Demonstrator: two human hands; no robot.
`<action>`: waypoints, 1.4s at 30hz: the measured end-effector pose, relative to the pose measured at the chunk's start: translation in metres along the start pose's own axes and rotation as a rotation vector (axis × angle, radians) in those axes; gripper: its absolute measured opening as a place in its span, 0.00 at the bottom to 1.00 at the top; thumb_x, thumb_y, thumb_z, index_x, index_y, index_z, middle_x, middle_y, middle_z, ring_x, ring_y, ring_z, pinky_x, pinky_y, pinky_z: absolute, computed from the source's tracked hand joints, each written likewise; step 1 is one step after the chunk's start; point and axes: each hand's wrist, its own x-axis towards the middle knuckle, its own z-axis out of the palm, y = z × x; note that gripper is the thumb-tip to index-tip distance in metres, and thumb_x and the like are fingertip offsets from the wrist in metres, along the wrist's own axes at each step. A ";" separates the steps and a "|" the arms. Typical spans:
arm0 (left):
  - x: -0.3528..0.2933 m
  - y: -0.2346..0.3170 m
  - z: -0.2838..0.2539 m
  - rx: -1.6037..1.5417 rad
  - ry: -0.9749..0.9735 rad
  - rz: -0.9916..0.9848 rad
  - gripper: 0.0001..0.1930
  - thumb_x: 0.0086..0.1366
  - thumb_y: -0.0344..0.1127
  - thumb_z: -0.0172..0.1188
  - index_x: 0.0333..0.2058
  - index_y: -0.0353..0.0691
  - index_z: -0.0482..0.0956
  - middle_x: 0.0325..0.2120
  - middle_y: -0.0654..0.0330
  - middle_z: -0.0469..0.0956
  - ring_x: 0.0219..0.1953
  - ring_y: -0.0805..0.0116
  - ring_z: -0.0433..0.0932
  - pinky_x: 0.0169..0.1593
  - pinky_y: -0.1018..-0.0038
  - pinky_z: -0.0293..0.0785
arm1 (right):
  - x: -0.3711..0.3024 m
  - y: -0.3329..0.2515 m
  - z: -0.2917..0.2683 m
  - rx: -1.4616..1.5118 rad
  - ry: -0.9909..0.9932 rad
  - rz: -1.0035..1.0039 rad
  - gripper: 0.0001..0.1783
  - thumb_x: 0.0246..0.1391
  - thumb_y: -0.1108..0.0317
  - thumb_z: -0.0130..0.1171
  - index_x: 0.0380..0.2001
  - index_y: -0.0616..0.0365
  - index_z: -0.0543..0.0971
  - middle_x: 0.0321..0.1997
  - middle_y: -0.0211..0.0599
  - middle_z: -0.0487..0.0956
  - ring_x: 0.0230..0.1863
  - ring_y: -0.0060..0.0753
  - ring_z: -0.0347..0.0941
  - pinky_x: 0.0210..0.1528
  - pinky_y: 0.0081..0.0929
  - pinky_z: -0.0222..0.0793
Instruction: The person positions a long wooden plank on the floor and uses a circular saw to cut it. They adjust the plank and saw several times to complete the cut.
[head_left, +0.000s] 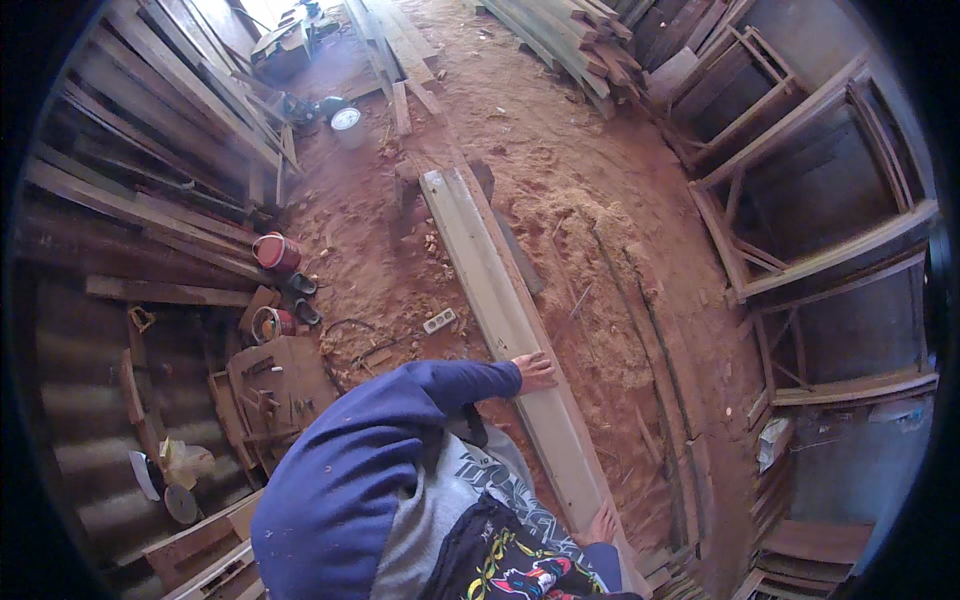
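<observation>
Wooden board [553,440], axis eleven to five o'clock: your left hand [537,371] lies flat mid-length; your right hand [601,525], nearer five, its grip unclear.

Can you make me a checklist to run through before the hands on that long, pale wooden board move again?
1. Bare left hand on the long, pale wooden board: ok, it rests on top.
2. Bare right hand on the board: ok, it touches nearer the lower end.
3. Gloves on: not ok, both hands are bare.
4. White, rectangular power strip away from the hands: ok, it lies on the floor left of the board.
5. Floor swept: not ok, loose tan wood shavings cover much of it.
6. Board fastened down: cannot tell.
</observation>
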 end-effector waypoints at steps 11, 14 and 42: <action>-0.044 -0.108 -0.028 0.089 0.071 -0.021 0.31 0.56 0.42 0.64 0.61 0.57 0.71 0.57 0.59 0.73 0.64 0.55 0.70 0.70 0.49 0.62 | 0.014 -0.100 -0.049 0.092 0.080 -0.075 0.78 0.24 0.55 0.84 0.76 0.51 0.45 0.73 0.53 0.60 0.71 0.63 0.58 0.72 0.66 0.47; -0.057 -0.134 -0.034 0.142 0.142 -0.054 0.28 0.58 0.39 0.62 0.60 0.57 0.71 0.55 0.61 0.74 0.63 0.56 0.71 0.70 0.49 0.62 | 0.020 -0.129 -0.061 0.108 0.117 -0.100 0.77 0.24 0.55 0.84 0.76 0.49 0.46 0.73 0.50 0.60 0.71 0.64 0.58 0.72 0.66 0.47; 0.024 -0.141 -0.093 -0.282 -0.341 -0.444 0.29 0.63 0.68 0.57 0.45 0.51 0.87 0.52 0.54 0.80 0.59 0.54 0.74 0.66 0.56 0.63 | 0.101 -0.127 -0.042 0.830 0.143 0.171 0.29 0.52 0.32 0.64 0.43 0.42 0.87 0.51 0.38 0.82 0.60 0.47 0.72 0.67 0.53 0.55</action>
